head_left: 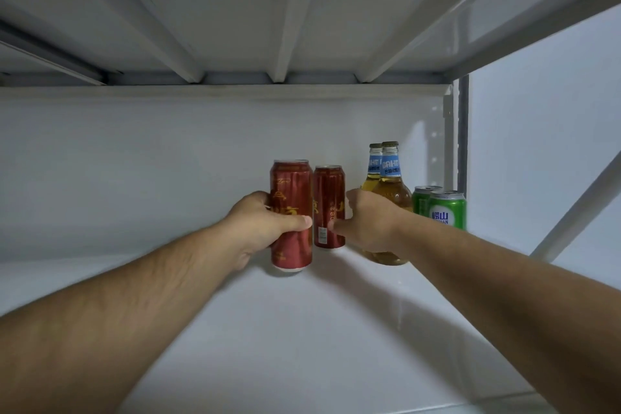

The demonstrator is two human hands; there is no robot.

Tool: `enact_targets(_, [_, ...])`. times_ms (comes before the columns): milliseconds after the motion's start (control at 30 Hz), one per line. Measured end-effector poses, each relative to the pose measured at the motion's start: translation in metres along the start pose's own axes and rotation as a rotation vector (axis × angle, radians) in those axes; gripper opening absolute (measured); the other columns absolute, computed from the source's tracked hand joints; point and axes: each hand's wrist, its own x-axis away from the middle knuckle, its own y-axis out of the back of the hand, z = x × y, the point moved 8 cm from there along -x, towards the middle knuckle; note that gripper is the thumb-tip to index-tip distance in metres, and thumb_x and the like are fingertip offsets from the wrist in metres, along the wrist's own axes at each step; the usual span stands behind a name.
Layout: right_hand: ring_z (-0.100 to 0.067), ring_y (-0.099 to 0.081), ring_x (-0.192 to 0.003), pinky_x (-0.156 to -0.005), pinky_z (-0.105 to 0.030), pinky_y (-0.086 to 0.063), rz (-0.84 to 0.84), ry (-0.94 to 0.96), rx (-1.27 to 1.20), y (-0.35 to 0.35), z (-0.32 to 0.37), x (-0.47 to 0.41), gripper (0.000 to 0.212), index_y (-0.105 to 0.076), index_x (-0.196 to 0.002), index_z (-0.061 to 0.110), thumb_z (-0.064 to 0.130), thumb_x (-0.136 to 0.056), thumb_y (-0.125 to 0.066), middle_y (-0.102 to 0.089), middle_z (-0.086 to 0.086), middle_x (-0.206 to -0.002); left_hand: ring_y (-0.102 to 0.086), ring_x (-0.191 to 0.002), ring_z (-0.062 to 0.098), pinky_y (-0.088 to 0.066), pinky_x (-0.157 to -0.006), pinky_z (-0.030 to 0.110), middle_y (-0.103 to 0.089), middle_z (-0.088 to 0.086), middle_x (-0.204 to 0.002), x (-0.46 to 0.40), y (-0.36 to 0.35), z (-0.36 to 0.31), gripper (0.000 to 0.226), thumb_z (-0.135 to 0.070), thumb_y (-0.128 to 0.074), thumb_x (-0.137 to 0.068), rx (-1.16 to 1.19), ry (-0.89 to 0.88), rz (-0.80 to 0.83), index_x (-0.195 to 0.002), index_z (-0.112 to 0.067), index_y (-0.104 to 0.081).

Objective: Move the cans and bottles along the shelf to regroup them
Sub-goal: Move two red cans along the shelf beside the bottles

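cans: left hand [265,222] is gripping the near red can [291,212]; right hand [368,222] is pinching the far red can [329,205], risking knocking the bottles [391,185] behind it.

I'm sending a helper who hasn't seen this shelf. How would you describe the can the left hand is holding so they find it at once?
Look at the white shelf under the ribbed shelf above. Near the back wall stand two red cans, two bottles and two green cans, left to right. The wanted red can is the leftmost thing, nearer the front than the other red can, and the left hand grips it.
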Motion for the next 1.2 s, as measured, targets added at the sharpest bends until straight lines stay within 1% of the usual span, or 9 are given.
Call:
enact_targets(100, [-0.010,-0.053,-0.074,-0.051,-0.009,-0.034,0.022,0.090,0.098,0.010,0.006,0.016,0.022,-0.050,-0.080,0.025,0.019,-0.100,-0.057,-0.052,0.010,-0.078,-0.077,-0.094,0.022,-0.062,-0.091,0.043,-0.078,0.004,-0.103,-0.007,-0.019,-0.010,0.040,-0.017,-0.093,-0.073,-0.009,-0.007,0.017,-0.106,-0.021,-0.069])
enact_targets(200, [-0.019,-0.058,-0.090,-0.059,-0.011,-0.037,0.027,0.101,0.133,0.015,0.001,0.023,0.003,-0.057,-0.098,0.017,0.020,-0.099,-0.057,-0.059,0.004,-0.093,-0.077,-0.094,0.023,-0.062,-0.090,0.044,-0.078,0.005,-0.104,-0.015,-0.036,-0.012,0.046,-0.016,-0.093,-0.072,-0.017,0.000,0.016,-0.111,-0.017,-0.070])
enact_targets(333, [-0.007,-0.052,-0.073,-0.056,-0.020,-0.037,0.014,0.080,0.116,0.017,-0.018,0.016,0.018,-0.047,-0.087,0.025,0.026,-0.094,-0.063,-0.054,0.005,-0.085,-0.073,-0.090,0.017,-0.058,-0.076,0.031,-0.076,0.002,-0.102,-0.020,-0.056,-0.008,0.041,-0.019,-0.093,-0.074,-0.042,0.016,0.019,-0.107,-0.020,-0.069])
enact_targets(467, [-0.005,-0.051,-0.070,-0.052,-0.017,-0.038,0.019,0.107,0.092,0.019,-0.026,0.016,0.014,-0.049,-0.091,0.021,0.024,-0.095,-0.062,-0.054,0.005,-0.082,-0.076,-0.096,0.024,-0.061,-0.096,0.045,-0.078,0.005,-0.103,-0.025,-0.067,-0.002,0.046,-0.018,-0.095,-0.070,-0.050,0.050,0.009,-0.108,-0.018,-0.071])
enact_targets(567, [-0.007,-0.049,-0.064,-0.051,-0.017,-0.037,0.038,0.137,0.045,0.014,-0.027,0.018,0.025,-0.043,-0.079,0.027,0.022,-0.094,-0.062,-0.051,0.006,-0.076,-0.075,-0.097,0.024,-0.060,-0.097,0.043,-0.078,0.005,-0.103,-0.024,-0.070,-0.003,0.038,-0.016,-0.094,-0.072,-0.056,0.047,0.008,-0.102,-0.020,-0.070])
enact_targets(767, [-0.017,-0.059,-0.072,-0.058,-0.031,-0.050,0.041,0.136,0.006,0.008,-0.037,0.015,0.019,-0.054,-0.097,0.021,0.033,-0.089,-0.065,-0.060,-0.001,-0.086,-0.074,-0.099,0.023,-0.060,-0.095,0.041,-0.076,0.004,-0.104,-0.025,-0.076,-0.006,0.036,-0.018,-0.093,-0.075,-0.064,0.050,0.001,-0.100,-0.022,-0.067])
enact_targets(933, [-0.017,-0.055,-0.067,-0.055,-0.031,-0.046,0.024,0.123,0.016,0.009,-0.044,0.016,0.023,-0.051,-0.091,0.019,0.036,-0.089,-0.067,-0.056,-0.002,-0.081,-0.071,-0.103,0.024,-0.058,-0.098,0.042,-0.073,0.001,-0.105,-0.026,-0.077,-0.007,0.037,-0.020,-0.092,-0.077,-0.087,0.047,-0.026,-0.096,-0.026,-0.061])
enact_targets(1133, [-0.020,-0.059,-0.068,-0.060,-0.036,-0.053,0.034,0.110,-0.001,0.009,-0.045,0.020,0.027,-0.056,-0.097,0.018,0.040,-0.086,-0.067,-0.064,-0.008,-0.086,-0.070,-0.108,0.025,-0.058,-0.100,0.045,-0.071,0.002,-0.111,-0.025,-0.078,-0.005,0.045,-0.025,-0.092,-0.077,-0.128,0.058,-0.044,-0.108,-0.024,-0.060])
enact_targets(1200, [-0.017,-0.056,-0.065,-0.057,-0.032,-0.050,0.038,0.121,0.003,0.008,-0.043,0.022,0.022,-0.055,-0.092,0.018,0.037,-0.088,-0.067,-0.059,-0.004,-0.080,-0.069,-0.110,0.025,-0.057,-0.101,0.045,-0.071,0.003,-0.117,-0.023,-0.076,-0.004,0.058,-0.028,-0.093,-0.076,-0.154,0.072,-0.034,-0.124,-0.017,-0.062])
